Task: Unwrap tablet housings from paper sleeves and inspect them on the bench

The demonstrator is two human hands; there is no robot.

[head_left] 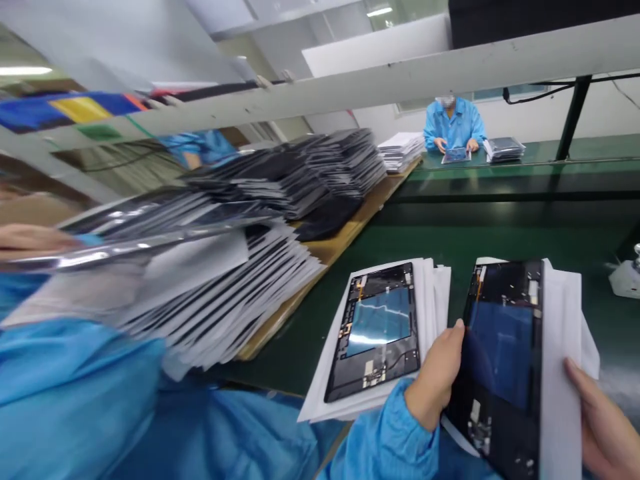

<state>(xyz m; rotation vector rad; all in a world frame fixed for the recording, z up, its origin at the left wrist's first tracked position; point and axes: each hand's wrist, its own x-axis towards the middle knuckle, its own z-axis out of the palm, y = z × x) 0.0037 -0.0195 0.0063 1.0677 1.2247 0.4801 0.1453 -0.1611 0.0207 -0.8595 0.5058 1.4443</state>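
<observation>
My left hand [440, 373] grips the left edge of a black tablet housing [505, 360], thumb on top. The housing has a blue rectangle in its middle and small connectors at both ends. White sheets [561, 347] lie beneath it and stick out to the right. My right hand [603, 423] holds these sheets by their right edge, its thumb on top and its other fingers hidden below. To the left of my left hand, a second tablet housing [375, 330] rests on another pile of white sheets [320, 400].
Tall piles of interleaved panels [235, 287] fill the left side on a brown board [345, 240]. A co-worker's hand [35, 243] there holds a panel. Across the green bench [500, 230] another person [454, 123] sits between piles. A shelf beam [350, 97] crosses overhead.
</observation>
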